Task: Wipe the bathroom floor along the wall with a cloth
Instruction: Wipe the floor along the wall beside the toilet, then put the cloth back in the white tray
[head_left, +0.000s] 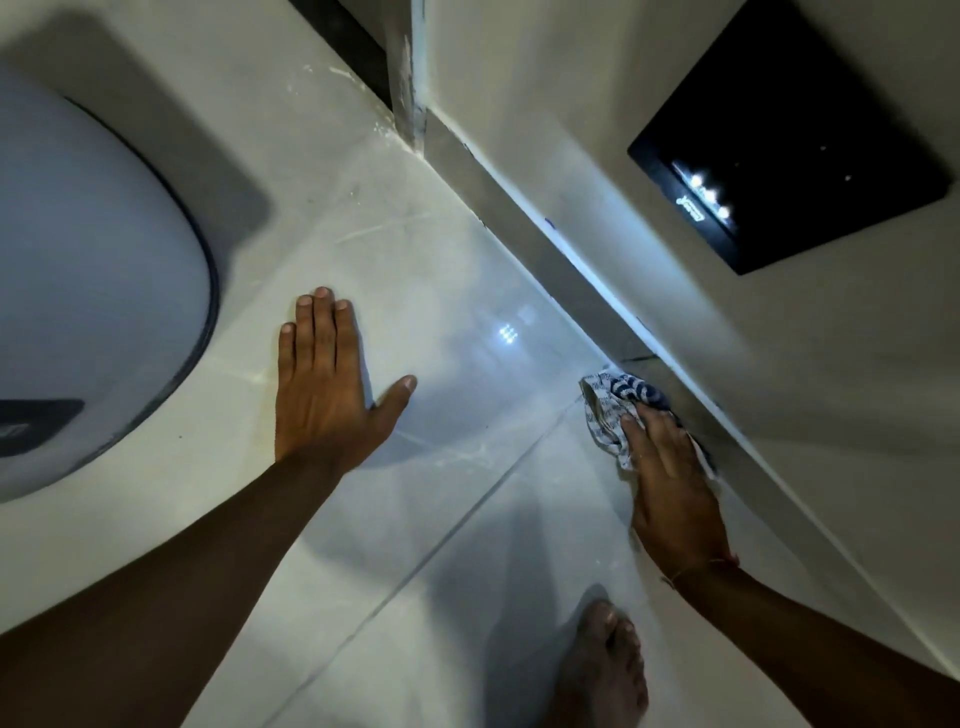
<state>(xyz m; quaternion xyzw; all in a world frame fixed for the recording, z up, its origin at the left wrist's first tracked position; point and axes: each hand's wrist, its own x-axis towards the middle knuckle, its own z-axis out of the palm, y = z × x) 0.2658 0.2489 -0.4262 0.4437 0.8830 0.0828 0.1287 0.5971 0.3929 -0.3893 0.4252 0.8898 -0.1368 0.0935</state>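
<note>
A crumpled white cloth with blue print (610, 402) lies on the glossy pale tiled floor (457, 332), right where the floor meets the grey skirting (550, 260) of the wall. My right hand (670, 483) presses flat on the cloth; its fingers cover the cloth's near part. My left hand (327, 379) rests flat on the floor to the left, fingers together, thumb spread, holding nothing. The wall (571, 104) runs diagonally from top centre to lower right.
A white toilet bowl with a dark rim (93, 280) fills the left side. A black glossy panel (789, 140) is set into the wall at upper right. My bare foot (602, 670) stands on the floor at the bottom. A corner post (408, 78) stands at top centre.
</note>
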